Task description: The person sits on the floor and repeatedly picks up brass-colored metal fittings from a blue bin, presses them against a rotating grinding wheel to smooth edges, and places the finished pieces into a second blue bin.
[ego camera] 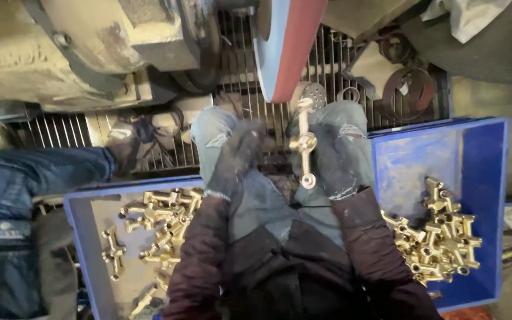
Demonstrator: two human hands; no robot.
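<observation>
In the middle of the frame, our gloved right hand (334, 160) grips a brass cross fitting (303, 142) just below the red sanding belt (288, 47); our gloved left hand (238, 157) rests clenched, empty. The fitting could catch and jerk free if we tilt it.

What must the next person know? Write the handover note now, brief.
Right hand: gloved, fingers shut on one brass fitting, held upright just below the red belt; contact cannot be told.
Left hand: gloved, over the left knee, apart from the fitting; grip unclear.
Left blue crate: a loose scatter of brass fittings.
Right blue crate: a denser pile.
Done: which pile is finished cannot be told.
Left: the fitting in hand is in neither crate.
</observation>
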